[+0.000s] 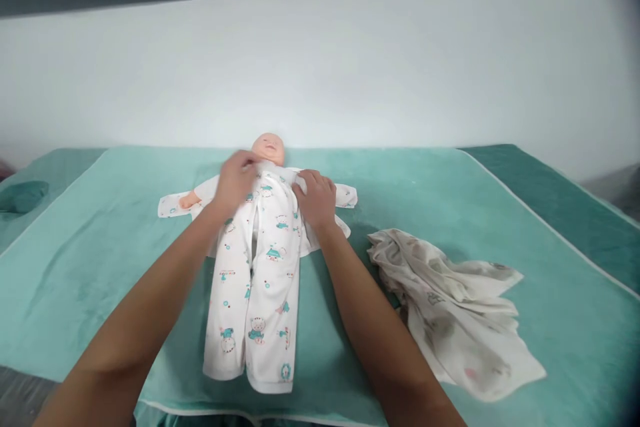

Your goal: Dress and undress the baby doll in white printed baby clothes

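Note:
A baby doll lies on its back on a teal towel, head toward the wall. It wears a white printed top, and white printed trousers lie over its body with the legs pointing toward me. My left hand is closed on the trousers' waistband at the doll's chest, slightly blurred. My right hand grips the waistband on the other side, fingers curled into the cloth. One doll arm sticks out to the left.
A crumpled white printed cloth lies on the towel to the right of my right forearm. A white wall rises behind the bed. A dark teal pillow or fold sits at the far left edge.

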### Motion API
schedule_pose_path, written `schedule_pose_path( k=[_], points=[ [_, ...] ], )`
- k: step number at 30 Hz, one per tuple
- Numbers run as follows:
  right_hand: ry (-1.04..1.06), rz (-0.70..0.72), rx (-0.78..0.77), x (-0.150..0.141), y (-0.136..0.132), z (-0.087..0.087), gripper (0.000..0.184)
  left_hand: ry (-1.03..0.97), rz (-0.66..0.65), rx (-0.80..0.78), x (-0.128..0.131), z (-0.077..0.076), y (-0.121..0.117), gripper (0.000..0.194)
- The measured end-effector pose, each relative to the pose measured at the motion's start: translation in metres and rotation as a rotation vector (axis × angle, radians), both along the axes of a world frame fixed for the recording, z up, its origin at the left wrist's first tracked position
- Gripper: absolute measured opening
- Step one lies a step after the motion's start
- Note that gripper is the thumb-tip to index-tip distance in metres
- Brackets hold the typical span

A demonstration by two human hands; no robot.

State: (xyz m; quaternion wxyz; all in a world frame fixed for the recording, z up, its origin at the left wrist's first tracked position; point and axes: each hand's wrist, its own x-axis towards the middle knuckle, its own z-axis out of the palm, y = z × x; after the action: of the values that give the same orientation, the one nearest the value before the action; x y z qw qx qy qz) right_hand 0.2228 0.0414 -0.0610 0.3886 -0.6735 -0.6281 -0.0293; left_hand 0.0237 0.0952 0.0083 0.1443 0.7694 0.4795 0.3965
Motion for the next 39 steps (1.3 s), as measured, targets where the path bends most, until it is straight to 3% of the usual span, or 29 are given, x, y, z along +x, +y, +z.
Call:
schedule_pose_path(
  k=[3,6,9,13,18,23,30,36,39],
  points=[
    [0.027,0.002,-0.025,0.007,0.0,0.002,0.038,0.539,-0.244,-0.065,0.057,0.019,-0.009,0.024],
    [0.101,-0.06,-0.04,0.016,-0.001,0.004,0.042,0.932,-0.31,-0.069,0.097,0.022,-0.013,0.032],
    [0.165,-0.103,-0.04,0.02,0.001,0.004,0.036,1.106,-0.297,-0.095,0.121,0.014,-0.008,0.034],
    [0.188,-0.133,-0.082,0.021,0.005,0.001,0.031,1.136,-0.308,-0.125,0.135,0.001,0.004,0.032],
    [0.255,-0.147,-0.166,0.027,0.006,0.002,0.032,1.107,-0.287,-0.125,0.127,0.007,0.012,0.031],
    [0.401,-0.206,-0.184,0.036,0.007,0.004,0.032,1.132,-0.249,-0.12,0.103,0.031,0.012,0.032],
    [0.61,-0.169,-0.107,0.05,0.016,-0.006,0.024,1.105,-0.205,-0.096,0.065,0.062,0.017,0.037],
    [0.909,-0.086,-0.022,0.06,0.028,-0.022,0.016,1.024,-0.172,-0.137,0.046,0.061,0.025,0.035],
    [0.864,-0.119,-0.03,0.062,0.029,-0.026,0.019,1.021,-0.182,-0.107,0.042,0.059,0.025,0.032]
  ],
)
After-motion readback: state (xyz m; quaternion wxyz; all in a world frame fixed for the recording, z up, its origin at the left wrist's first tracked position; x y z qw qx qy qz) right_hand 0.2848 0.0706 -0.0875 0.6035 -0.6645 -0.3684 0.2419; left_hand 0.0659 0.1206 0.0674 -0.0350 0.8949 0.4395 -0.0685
